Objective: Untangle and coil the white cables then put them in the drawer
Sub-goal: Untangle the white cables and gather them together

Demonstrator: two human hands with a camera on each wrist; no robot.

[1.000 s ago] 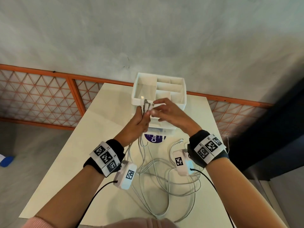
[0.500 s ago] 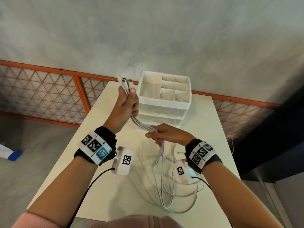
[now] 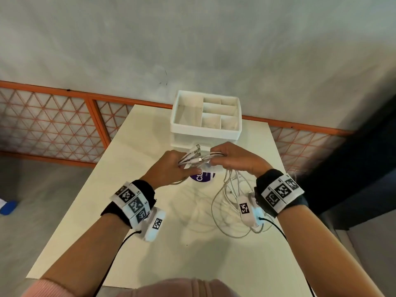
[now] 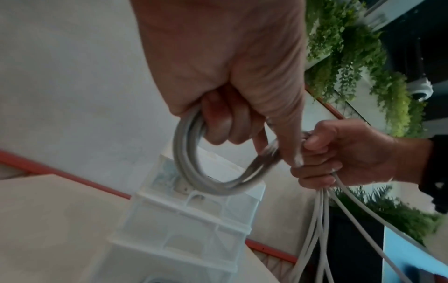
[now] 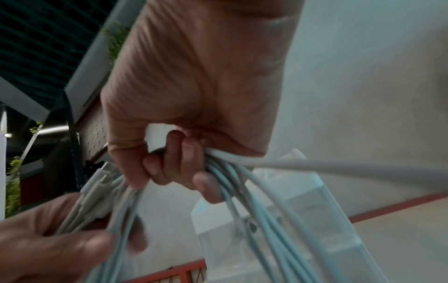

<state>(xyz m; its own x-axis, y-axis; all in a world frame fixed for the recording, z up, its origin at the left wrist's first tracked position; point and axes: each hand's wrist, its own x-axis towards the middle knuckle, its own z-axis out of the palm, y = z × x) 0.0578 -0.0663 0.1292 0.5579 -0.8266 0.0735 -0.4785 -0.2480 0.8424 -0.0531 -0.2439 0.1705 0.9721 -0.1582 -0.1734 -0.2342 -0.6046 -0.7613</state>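
Observation:
Both hands hold a bundle of white cables just in front of the white drawer unit. My left hand grips the end with several plugs sticking out. In the left wrist view a loop of the white cables curves out of my left hand. My right hand grips the bundle right beside the left one. The right wrist view shows the fingers of the right hand curled round several white cables. The loose remainder of the cables hangs down onto the table.
The drawer unit has an open compartment tray on top and stands at the table's far edge. A purple sticker lies on the table under the hands. An orange lattice railing runs behind and left of the table.
My left hand has come down from beside the drawer unit to meet the right hand. The right hand moved up to the bundle, and both now hold it close together.

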